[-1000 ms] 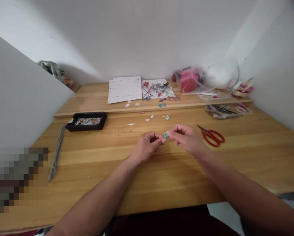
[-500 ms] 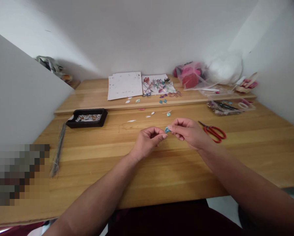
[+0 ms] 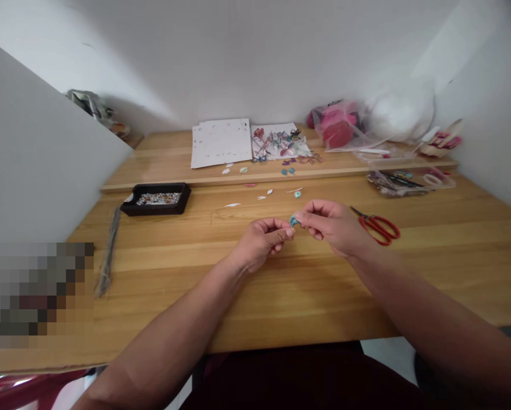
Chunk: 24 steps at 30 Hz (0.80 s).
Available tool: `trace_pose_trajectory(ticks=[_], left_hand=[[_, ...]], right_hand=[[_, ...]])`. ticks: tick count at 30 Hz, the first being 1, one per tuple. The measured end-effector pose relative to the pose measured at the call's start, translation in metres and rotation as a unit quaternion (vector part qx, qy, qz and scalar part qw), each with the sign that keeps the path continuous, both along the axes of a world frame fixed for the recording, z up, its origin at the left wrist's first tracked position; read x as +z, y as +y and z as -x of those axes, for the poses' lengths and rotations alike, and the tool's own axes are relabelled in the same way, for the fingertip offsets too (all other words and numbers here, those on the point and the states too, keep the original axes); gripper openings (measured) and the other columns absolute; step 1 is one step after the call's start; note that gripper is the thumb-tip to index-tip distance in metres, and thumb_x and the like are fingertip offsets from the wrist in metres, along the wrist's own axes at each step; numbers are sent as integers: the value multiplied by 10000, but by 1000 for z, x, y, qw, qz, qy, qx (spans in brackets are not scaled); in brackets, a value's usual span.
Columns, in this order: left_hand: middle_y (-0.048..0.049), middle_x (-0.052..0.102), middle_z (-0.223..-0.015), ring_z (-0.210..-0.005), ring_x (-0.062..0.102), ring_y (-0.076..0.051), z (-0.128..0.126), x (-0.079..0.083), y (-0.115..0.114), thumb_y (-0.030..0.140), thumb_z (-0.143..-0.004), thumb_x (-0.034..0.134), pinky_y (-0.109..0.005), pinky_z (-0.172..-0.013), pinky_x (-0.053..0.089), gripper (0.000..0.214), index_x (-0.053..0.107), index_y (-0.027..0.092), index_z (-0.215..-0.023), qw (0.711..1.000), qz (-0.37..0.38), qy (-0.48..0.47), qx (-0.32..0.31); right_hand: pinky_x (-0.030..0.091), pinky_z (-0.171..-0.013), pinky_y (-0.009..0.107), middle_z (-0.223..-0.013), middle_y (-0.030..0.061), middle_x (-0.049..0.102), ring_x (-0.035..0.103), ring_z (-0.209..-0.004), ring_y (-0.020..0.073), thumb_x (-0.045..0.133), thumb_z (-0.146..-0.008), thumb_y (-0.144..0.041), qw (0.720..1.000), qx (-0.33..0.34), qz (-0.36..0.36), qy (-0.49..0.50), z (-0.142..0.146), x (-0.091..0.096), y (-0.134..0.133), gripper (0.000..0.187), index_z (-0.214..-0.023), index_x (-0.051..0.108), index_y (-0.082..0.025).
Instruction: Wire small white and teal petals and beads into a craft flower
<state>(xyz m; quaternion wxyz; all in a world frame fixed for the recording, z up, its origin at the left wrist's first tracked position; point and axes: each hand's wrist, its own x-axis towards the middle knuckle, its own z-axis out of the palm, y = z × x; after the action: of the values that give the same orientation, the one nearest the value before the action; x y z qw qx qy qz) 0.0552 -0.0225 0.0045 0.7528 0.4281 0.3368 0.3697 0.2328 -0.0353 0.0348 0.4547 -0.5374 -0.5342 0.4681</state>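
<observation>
Between my two hands, above the wooden table, is a small teal curved piece [image 3: 293, 220] that looks like a crocheted petal or leaf. My right hand [image 3: 330, 225] pinches its right side between thumb and fingertips. The fingertips of my left hand [image 3: 267, 240] are pinched together at its lower left end. Just beyond lies a small teal round piece [image 3: 298, 194]. Red-handled scissors [image 3: 379, 228] rest to the right of my right hand. White leaf-shaped pieces [image 3: 233, 205] are scattered ahead of my left hand.
A black tray of beads [image 3: 131, 208] and a bundle of thin wires [image 3: 108, 256] lie on the left. White sheets [image 3: 221, 142] and colourful small flowers [image 3: 281, 143] sit on the raised shelf. A clear box of tools [image 3: 409, 181] and bags of yarn [image 3: 338, 128] are at right.
The camera view has shifted slightly, moving the whole scene a little right and up. Both hands still pinch the teal piece, which seems turned a little.
</observation>
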Motion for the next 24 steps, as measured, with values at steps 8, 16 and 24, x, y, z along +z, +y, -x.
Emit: trace_pose_trajectory(ticks=[8,16,24], left_hand=[[6,602,-630,-442,390,-26,-7,0,-6,279,-643,837,-202,-428,219,257,649,114,-701,997,32,16,70],[4,597,-647,-438,343,-17,-10,0,-8,304,-640,838,-205,-429,179,280,636,119,-696,992,66,-32,106],[12,605,-660,-437,344,-18,-15,-5,-12,373,-623,864,-218,-441,203,346,637,125,-702,990,18,-51,127]], right_hand=[[294,-520,285,-577,-30,507,381,-532,101,701,-799,-393,987,-65,-85,-118,10,0,-8,281,-636,578,-200],[322,-541,289,-602,-15,531,426,-567,122,686,-827,-381,978,-94,-120,-142,17,0,-10,261,-664,574,-209],[275,-505,286,-560,-44,489,361,-502,90,737,-755,-391,995,-86,-49,-20,17,-2,-3,267,-641,576,-211]])
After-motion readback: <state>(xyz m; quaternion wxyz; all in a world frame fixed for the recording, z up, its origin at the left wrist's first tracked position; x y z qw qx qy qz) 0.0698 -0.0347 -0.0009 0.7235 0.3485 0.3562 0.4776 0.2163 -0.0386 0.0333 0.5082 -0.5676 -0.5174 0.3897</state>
